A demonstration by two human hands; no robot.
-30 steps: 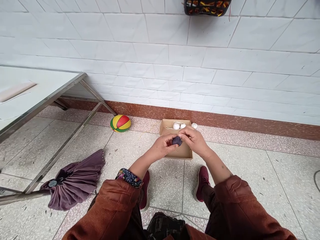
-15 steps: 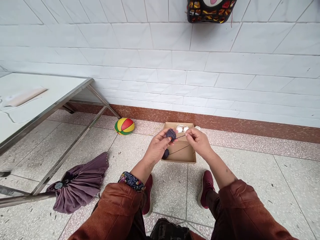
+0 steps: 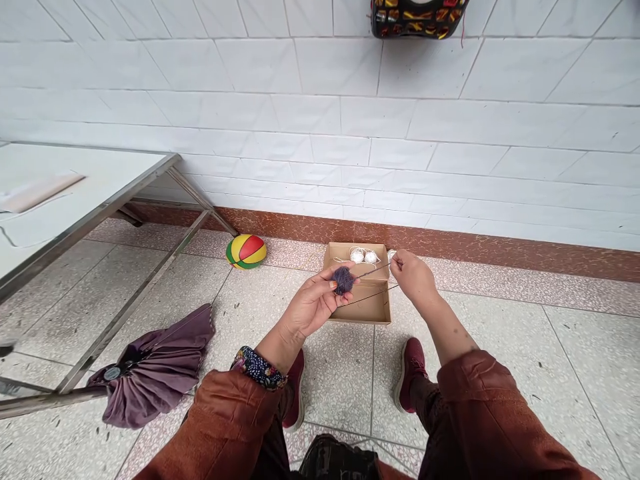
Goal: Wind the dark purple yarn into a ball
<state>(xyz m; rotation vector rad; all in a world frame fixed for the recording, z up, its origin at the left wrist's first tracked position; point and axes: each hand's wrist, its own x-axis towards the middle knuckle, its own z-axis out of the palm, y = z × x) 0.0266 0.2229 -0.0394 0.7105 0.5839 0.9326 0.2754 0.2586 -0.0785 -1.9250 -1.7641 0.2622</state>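
Observation:
A small dark purple-grey ball of yarn (image 3: 343, 281) sits in the fingers of my left hand (image 3: 313, 300), which are closed around it. From the ball a strand of yarn (image 3: 374, 269) runs tight up to my right hand (image 3: 414, 277), pinched between thumb and fingertips. A second length of the strand slants from the right hand down toward the lower part of an open cardboard box (image 3: 367, 313) on the floor below. Two white balls of yarn (image 3: 357, 255) lie in the box's far part, and another white ball shows partly beside my right hand.
A white-topped metal-framed table (image 3: 100, 167) stands at left, with a folded purple umbrella (image 3: 155, 373) by its leg. A striped toy ball (image 3: 247, 251) rests near the tiled wall (image 3: 320, 120). A black basket (image 3: 417, 19) hangs above. My shoes (image 3: 413, 367) flank the box.
My right hand has moved right, away from the left, drawing the strand longer between them. My left hand has turned slightly and sits a little lower, still holding the ball.

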